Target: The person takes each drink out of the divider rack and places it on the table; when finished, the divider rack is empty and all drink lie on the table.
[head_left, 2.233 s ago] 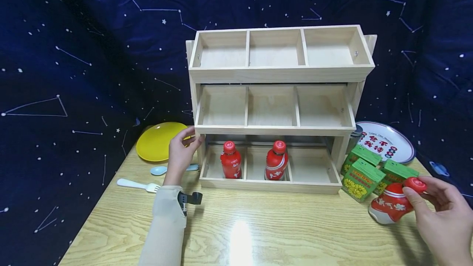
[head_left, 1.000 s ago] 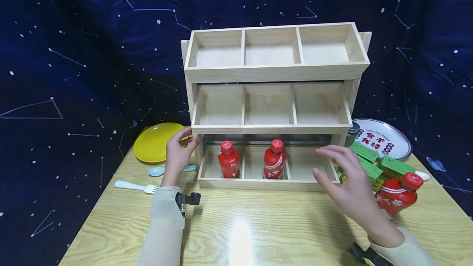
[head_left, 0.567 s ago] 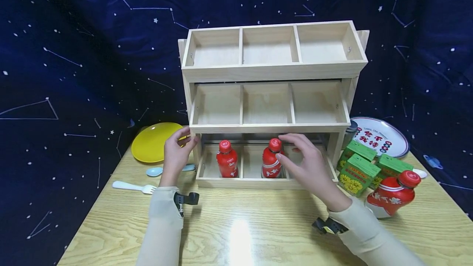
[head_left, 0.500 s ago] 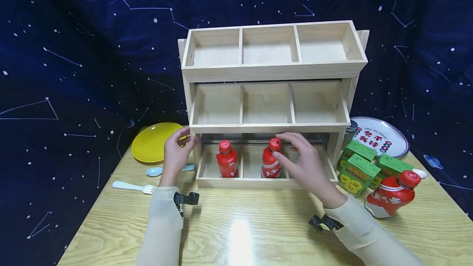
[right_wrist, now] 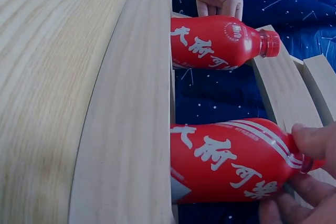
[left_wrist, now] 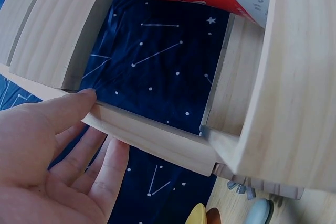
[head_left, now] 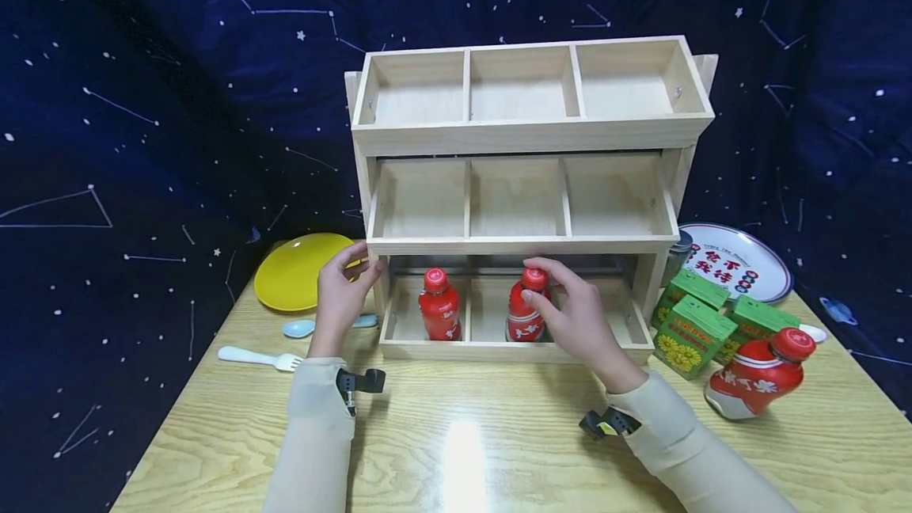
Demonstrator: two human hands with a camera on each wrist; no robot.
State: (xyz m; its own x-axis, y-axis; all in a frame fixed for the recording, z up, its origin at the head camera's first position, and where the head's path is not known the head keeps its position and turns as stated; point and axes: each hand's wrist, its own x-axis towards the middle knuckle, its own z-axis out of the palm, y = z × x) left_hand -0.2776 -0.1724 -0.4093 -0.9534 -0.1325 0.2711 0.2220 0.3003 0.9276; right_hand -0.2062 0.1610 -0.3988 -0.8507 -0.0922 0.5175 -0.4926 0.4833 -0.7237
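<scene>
A three-tier wooden shelf (head_left: 530, 134) stands on the table, each tier split into compartments. My left hand (head_left: 340, 295) grips its left upright, thumb on one side and fingers on the other in the left wrist view. Two red cola bottles stand in the bottom tier: the left bottle (head_left: 439, 307) in the left compartment, the middle bottle (head_left: 526, 311) in the middle one. At the middle bottle my right hand (head_left: 580, 323) pinches the neck below the cap, as the right wrist view shows. Another cola bottle (head_left: 757, 378) stands on the table at the right.
Several green boxes (head_left: 689, 339) with yellow flowers sit right of the shelf, before a white printed plate (head_left: 773, 260) and a grey can (head_left: 677, 260). On the left lie a yellow plate (head_left: 288, 275), a blue spoon (head_left: 298, 328) and a white fork (head_left: 256, 356).
My right hand let go of the cola bottle at the right, moved left across the bottom tier and took hold of the middle bottle's neck. The left hand stays on the upright.
</scene>
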